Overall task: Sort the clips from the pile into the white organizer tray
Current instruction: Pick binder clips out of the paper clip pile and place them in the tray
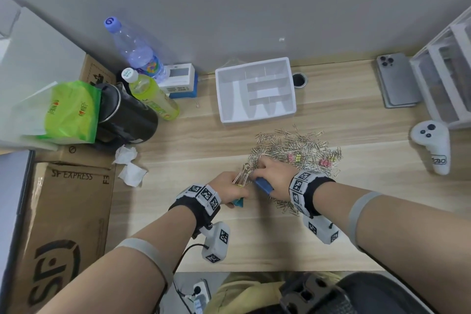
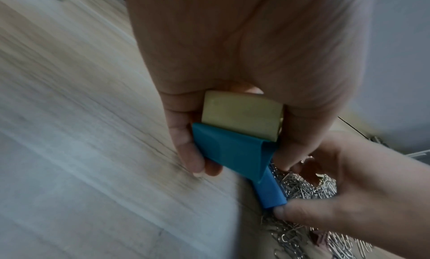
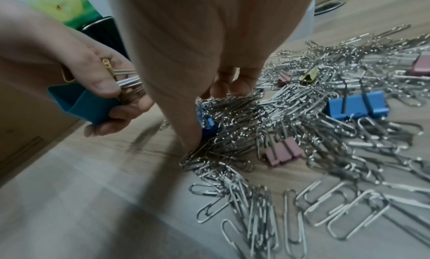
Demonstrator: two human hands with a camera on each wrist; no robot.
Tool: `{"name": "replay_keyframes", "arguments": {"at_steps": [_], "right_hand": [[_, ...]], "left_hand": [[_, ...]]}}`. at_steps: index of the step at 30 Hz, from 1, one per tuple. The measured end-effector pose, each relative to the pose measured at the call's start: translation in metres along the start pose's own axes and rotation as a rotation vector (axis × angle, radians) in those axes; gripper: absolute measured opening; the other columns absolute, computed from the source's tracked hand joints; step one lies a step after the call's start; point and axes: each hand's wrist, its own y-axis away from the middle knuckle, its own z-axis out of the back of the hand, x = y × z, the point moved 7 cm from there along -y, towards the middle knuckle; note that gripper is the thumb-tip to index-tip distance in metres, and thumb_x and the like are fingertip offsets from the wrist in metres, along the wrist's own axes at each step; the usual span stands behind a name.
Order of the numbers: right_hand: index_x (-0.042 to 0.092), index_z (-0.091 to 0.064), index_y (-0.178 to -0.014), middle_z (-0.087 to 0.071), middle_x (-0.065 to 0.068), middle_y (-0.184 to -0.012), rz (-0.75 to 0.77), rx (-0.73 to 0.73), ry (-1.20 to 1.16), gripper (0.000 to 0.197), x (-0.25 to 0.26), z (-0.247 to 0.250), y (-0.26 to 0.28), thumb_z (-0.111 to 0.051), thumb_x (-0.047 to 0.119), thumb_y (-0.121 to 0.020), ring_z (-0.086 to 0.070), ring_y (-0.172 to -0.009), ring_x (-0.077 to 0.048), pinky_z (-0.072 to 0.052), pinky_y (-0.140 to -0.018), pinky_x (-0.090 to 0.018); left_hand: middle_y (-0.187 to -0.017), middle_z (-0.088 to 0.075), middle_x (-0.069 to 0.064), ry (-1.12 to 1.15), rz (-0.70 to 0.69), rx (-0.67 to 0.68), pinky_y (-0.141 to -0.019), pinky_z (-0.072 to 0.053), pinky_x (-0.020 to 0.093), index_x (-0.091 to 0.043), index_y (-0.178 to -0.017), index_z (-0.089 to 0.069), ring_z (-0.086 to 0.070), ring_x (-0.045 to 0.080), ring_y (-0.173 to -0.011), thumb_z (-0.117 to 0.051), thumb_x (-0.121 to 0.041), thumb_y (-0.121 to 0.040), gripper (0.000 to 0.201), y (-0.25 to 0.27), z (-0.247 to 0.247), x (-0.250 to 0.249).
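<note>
A pile of silver paper clips [image 1: 293, 150] mixed with small pink and yellow binder clips lies on the wooden desk. Behind it stands the white organizer tray [image 1: 254, 89], its compartments bare. My left hand [image 1: 238, 186] grips a teal binder clip [image 2: 230, 149] and a yellow binder clip [image 2: 242, 114] together, their wire handles sticking up. At the pile's near-left edge my right hand [image 1: 257, 178] pinches a blue binder clip [image 1: 263, 185], which is half buried in paper clips [image 3: 208, 125]. Another blue binder clip [image 3: 358, 104] and a pink one [image 3: 282, 152] lie in the pile.
Bottles [image 1: 153, 94], a black canister [image 1: 127, 115] and a green bag [image 1: 71, 109] crowd the left. Crumpled tissues [image 1: 130, 166] lie by a cardboard box [image 1: 63, 224]. A phone [image 1: 395, 79], white drawers [image 1: 448, 79] and a white controller [image 1: 433, 145] sit on the right.
</note>
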Motion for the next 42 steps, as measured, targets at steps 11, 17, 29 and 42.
{"name": "replay_keyframes", "arguments": {"at_steps": [11,17,29,42], "right_hand": [[0.029,-0.057,-0.127,-0.061,0.004,-0.109,-0.034,0.000,-0.492,0.062,-0.017,0.045,0.020,-0.081,0.016,-0.071,-0.064,-0.087,-0.017,-0.053,-0.080,-0.030],[0.028,-0.057,-0.123,-0.063,0.002,-0.104,-0.079,0.003,-0.656,0.059,-0.028,0.055,0.029,-0.081,0.010,-0.072,-0.066,-0.083,-0.015,-0.056,-0.084,-0.036],[0.025,-0.061,-0.120,-0.070,0.000,-0.118,-0.298,0.051,-1.122,0.046,-0.056,0.048,0.039,-0.079,0.032,-0.078,-0.068,-0.104,-0.016,-0.052,-0.098,-0.043],[0.008,-0.053,-0.112,-0.063,-0.012,-0.085,-0.380,0.224,-1.506,0.033,-0.032,0.026,0.041,-0.036,0.033,-0.099,-0.065,-0.083,-0.032,-0.050,-0.080,-0.042]], "left_hand": [[-0.077,-0.068,0.008,0.055,0.044,-0.058,-0.069,-0.061,0.037,-0.012,-0.087,-0.064,-0.069,0.021,-0.073,-0.074,-0.015,-0.072,0.018,0.004,0.020,-0.025],[-0.079,-0.070,0.006,0.035,0.026,-0.050,-0.071,-0.062,0.037,-0.013,-0.090,-0.068,-0.070,0.020,-0.073,-0.075,-0.017,-0.070,0.022,0.004,0.019,-0.046],[-0.081,-0.068,0.012,0.108,0.081,-0.045,-0.063,-0.060,0.031,-0.002,-0.101,-0.062,-0.069,0.021,-0.069,-0.072,-0.014,-0.077,0.029,0.000,0.006,-0.042],[-0.081,-0.061,0.012,0.322,0.130,-0.023,-0.069,-0.059,0.038,-0.007,-0.091,-0.063,-0.064,0.025,-0.074,-0.074,-0.012,-0.079,0.016,0.000,0.001,-0.029]]}}
